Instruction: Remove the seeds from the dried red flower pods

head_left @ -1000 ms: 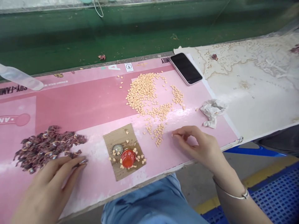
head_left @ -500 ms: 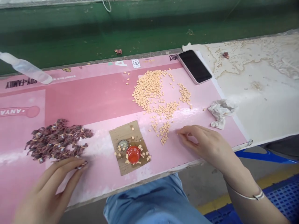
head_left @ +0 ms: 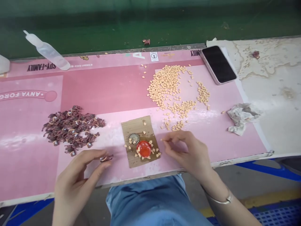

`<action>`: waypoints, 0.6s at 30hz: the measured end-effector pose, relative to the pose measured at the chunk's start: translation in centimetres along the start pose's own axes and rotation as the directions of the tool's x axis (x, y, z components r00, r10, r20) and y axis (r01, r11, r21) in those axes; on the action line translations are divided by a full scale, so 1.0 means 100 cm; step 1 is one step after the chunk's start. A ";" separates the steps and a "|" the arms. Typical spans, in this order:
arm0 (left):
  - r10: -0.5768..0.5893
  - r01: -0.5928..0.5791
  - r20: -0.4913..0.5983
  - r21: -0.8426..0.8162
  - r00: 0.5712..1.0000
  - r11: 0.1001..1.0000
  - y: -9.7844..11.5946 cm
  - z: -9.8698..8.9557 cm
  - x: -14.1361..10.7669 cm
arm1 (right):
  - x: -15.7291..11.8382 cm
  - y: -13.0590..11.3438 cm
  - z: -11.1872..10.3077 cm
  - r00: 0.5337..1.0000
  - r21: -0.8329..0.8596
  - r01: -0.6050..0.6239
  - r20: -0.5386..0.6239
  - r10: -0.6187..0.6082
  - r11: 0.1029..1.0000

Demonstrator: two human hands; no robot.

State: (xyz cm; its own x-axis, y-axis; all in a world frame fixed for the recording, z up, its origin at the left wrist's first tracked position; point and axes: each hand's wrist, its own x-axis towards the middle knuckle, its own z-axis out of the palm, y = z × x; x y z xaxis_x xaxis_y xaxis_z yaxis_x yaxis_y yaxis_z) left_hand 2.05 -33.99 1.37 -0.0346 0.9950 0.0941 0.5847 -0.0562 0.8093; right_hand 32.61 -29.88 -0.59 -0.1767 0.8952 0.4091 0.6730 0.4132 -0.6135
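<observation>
My left hand (head_left: 81,175) pinches a small dark reddish figure (head_left: 106,158) between thumb and fingers, just right of a pile of similar dark figures (head_left: 70,127). My right hand (head_left: 188,153) is closed in a pinch on a tiny tan piece (head_left: 161,140), right of the brown card (head_left: 131,158). On that card stand a red cap (head_left: 144,149) and a metal bottle cap (head_left: 134,138), with several tan pieces scattered around them. A heap of small tan heart-shaped pieces (head_left: 164,83) lies beyond my right hand.
A phone (head_left: 219,65) lies at the back right, with crumpled tissue (head_left: 243,116) nearer the front. At the back left is a clear squeeze bottle (head_left: 53,55). A green wall (head_left: 117,28) runs behind the pink mat (head_left: 101,91).
My left hand has moved right, away from the dark pile, with the figure in its fingers. My right hand has come closer to the brown card. The camera view has shifted.
</observation>
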 end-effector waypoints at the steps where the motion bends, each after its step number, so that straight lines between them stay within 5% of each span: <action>1: -0.004 0.004 -0.002 -0.021 1.000 1.000 0.001 0.001 -0.001 | 0.002 -0.003 0.008 1.000 0.032 -0.021 -0.002 0.021 0.999; 6: 0.012 -0.018 -0.068 -0.084 0.998 0.996 0.010 0.009 -0.003 | 0.004 -0.004 0.027 0.998 0.058 -0.062 -0.020 0.063 0.996; 11: -0.145 0.126 -0.099 -0.174 0.985 0.977 0.017 0.011 -0.003 | 0.003 -0.002 0.030 0.998 -0.005 -0.044 -0.043 0.044 0.999; 18: -0.028 0.003 -0.091 -0.264 0.995 0.964 0.015 0.013 0.006 | 0.003 -0.002 0.030 0.999 -0.037 -0.029 -0.042 0.027 0.999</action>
State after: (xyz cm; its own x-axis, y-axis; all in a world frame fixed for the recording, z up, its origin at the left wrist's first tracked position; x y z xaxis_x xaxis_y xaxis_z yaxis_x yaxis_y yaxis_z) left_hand 3.95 -33.40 1.91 -0.1242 0.9845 0.1239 0.3497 -0.0734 0.9340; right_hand 30.27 -29.21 -2.41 -0.1283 0.8984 0.4201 0.7040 0.3809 -0.5994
